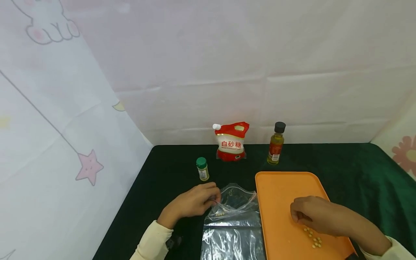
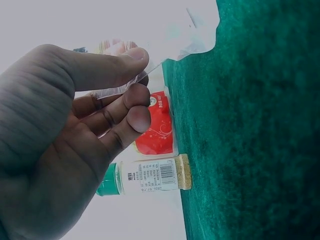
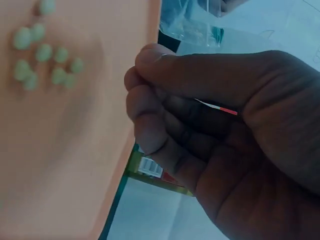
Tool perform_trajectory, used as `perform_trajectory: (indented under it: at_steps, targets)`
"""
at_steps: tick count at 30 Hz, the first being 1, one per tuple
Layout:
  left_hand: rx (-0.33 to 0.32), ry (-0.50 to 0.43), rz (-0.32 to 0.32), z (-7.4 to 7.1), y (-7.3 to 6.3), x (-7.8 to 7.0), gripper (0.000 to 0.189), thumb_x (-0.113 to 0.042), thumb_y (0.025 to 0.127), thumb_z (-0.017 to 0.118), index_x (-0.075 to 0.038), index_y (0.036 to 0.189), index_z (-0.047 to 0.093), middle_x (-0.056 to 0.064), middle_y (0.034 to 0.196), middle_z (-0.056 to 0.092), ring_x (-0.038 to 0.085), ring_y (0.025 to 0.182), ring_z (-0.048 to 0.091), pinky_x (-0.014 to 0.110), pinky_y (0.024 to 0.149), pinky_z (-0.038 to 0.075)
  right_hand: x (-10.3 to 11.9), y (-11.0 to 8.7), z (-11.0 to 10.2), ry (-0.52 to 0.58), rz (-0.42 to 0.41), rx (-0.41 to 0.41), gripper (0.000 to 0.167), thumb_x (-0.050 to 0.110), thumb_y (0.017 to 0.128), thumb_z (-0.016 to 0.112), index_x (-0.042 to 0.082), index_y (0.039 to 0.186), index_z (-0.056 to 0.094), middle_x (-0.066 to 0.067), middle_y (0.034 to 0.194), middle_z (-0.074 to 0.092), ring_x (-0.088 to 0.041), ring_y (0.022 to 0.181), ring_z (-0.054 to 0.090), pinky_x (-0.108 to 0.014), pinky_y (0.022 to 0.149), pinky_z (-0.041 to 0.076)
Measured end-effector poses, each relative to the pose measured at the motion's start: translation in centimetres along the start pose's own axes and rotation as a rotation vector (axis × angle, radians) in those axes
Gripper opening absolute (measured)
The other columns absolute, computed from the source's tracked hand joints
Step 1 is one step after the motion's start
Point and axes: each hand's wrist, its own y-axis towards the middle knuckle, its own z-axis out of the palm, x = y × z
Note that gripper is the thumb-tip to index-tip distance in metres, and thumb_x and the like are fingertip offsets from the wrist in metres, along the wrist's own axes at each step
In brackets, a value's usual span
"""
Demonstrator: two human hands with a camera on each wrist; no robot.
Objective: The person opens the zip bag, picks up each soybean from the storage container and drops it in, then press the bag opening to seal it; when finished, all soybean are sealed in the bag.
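Note:
My left hand (image 1: 199, 199) pinches the upper left edge of a clear zip bag (image 1: 232, 238); thumb and forefinger meet on the plastic film (image 2: 117, 91) in the left wrist view. The bag's mouth stands partly raised, and a few small pale beans (image 1: 220, 214) show inside. Over the orange tray (image 1: 276, 184) is my right hand (image 1: 320, 215), its fingers curled and its thumb tip against the forefinger. Nothing shows between those fingertips (image 3: 149, 56) in the right wrist view. Several loose pale round beans (image 3: 44, 52) lie on the tray close by.
A green-capped shaker jar (image 1: 203, 169) stands just beyond my left hand. Farther back are a red and white sugar pouch (image 1: 230, 141) and a black-capped bottle (image 1: 275, 144). Everything stands on a dark green cloth (image 1: 360, 173), with a pale curtain (image 1: 201, 65) behind it.

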Motion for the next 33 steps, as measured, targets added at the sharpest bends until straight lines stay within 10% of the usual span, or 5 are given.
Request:
perform_trajectory:
  at_steps: [14,25,33]
  targets:
    - [0.016,-0.003,-0.016,0.2,-0.1,-0.1,0.016,-0.006,0.096,0.067,-0.019,0.105,0.063,-0.008,0.101,0.055,0.000,0.085,0.054,0.017,0.075,0.050,-0.7,-1.5,3.3,-0.047,0.060,0.011,0.038,-0.007,0.088,0.065,0.025,0.075,0.049,0.016,0.070,0.032,0.000,0.058,0.026,-0.019,0.055,0.030]
    - [0.011,0.017,-0.016,-0.2,0.1,-0.2,0.015,-0.006,0.095,0.068,-0.017,0.106,0.064,-0.008,0.102,0.056,0.001,0.087,0.055,0.017,0.076,0.050,-1.9,-1.9,1.1,-0.148,-0.028,-0.190,0.033,-0.003,0.085,0.074,0.024,0.088,0.055,0.019,0.083,0.046,0.003,0.068,0.042,-0.020,0.058,0.040]
    - [0.012,0.014,-0.024,0.0,0.1,-0.2,0.016,-0.006,0.095,0.068,-0.018,0.105,0.063,-0.008,0.102,0.055,0.003,0.086,0.056,0.017,0.075,0.050,-4.5,-1.0,-0.3,-0.307,0.219,-0.385,0.018,0.005,0.087,0.077,0.016,0.089,0.063,0.011,0.079,0.051,-0.003,0.066,0.044,-0.023,0.056,0.044]
